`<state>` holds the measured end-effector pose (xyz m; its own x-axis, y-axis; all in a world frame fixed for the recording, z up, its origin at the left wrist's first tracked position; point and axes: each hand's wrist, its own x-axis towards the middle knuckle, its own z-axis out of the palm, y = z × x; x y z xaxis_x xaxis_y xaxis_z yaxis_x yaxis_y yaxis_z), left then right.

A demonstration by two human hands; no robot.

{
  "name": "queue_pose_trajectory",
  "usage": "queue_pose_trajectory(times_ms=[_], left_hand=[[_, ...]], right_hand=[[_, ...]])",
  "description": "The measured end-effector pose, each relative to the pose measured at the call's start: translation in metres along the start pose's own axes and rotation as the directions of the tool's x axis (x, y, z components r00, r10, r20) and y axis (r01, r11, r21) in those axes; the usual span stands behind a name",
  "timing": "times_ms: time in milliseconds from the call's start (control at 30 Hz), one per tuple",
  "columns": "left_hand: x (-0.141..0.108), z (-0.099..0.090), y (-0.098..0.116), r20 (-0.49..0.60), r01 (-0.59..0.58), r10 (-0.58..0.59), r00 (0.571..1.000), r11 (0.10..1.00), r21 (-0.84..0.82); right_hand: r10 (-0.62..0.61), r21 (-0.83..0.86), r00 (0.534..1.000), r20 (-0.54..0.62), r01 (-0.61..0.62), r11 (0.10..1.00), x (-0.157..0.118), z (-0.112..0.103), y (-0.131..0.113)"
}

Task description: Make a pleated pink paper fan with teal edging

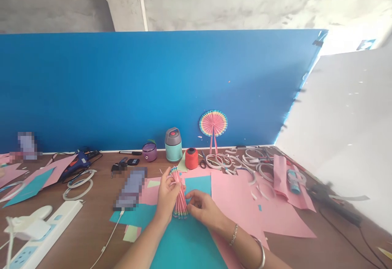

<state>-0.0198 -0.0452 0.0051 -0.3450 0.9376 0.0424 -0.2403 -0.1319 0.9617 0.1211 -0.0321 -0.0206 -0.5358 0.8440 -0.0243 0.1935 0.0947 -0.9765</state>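
Note:
My left hand (168,193) is wrapped around a pleated paper bundle (180,203), pink with rainbow-striped ends, held upright above the teal paper (190,244). Against the bundle's lower right side is my right hand (202,207), its fingers curled in with thumb and forefinger close together. Whether those fingertips grip the paper or some thin thing is too small to tell. Behind the bundle stands a red thread spool (191,158). A finished round paper fan (213,123) with pink handles leans on the blue partition.
Pink paper sheets (235,199) spread to the right, with white coiled strips (220,161) behind them. Scissors (203,161) lie beside the spool. A teal flask (173,146), purple cup (150,152), charging phone (131,188), power strip (52,232) and glue guns (80,161) surround the work.

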Motion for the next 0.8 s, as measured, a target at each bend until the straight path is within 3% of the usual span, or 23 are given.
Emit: queue_pose_trajectory(times_ms=[300,800], left_hand=[[-0.0045,0.0031,-0.0066,0.055,-0.051,0.049,0.997,0.998,0.041],[-0.0036,0.0008,-0.005,-0.053,-0.026,0.025,0.998,1.0,-0.016]], right_hand=[[0.024,0.03,1.0,-0.012,-0.023,0.999,-0.0019,0.0004,-0.0072],[-0.107,-0.14,0.993,0.048,0.113,0.984,-0.0035,-0.0019,-0.0063]])
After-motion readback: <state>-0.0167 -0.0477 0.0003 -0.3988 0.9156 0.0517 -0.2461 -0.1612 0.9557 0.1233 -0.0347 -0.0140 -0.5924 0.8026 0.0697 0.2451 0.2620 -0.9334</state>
